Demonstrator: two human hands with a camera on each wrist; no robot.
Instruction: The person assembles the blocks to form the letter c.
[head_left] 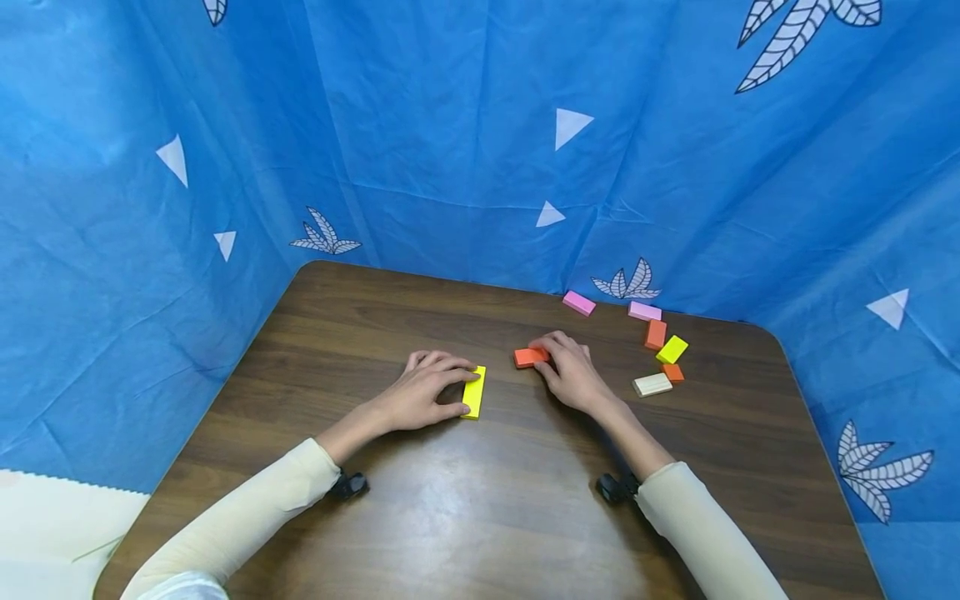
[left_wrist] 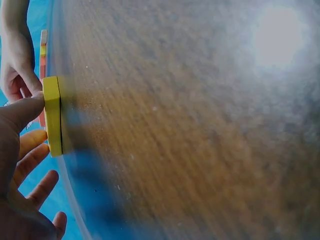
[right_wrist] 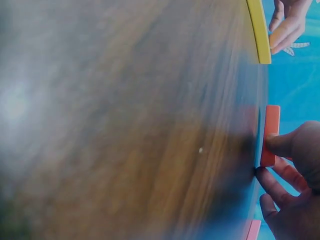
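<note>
Mid-frame, left hand point(head_left: 420, 392) pinches yellow block point(head_left: 474, 392) & right hand point(head_left: 572, 371) pinches orange block point(head_left: 531, 357), flat on table point(head_left: 450, 517) so neither slides.

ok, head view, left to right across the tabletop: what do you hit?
left hand → yellow block → orange block → right hand → cream block

Staged recording booth: blue cloth backdrop point(head_left: 465, 125) enclosing wooden table point(head_left: 465, 500)
</note>
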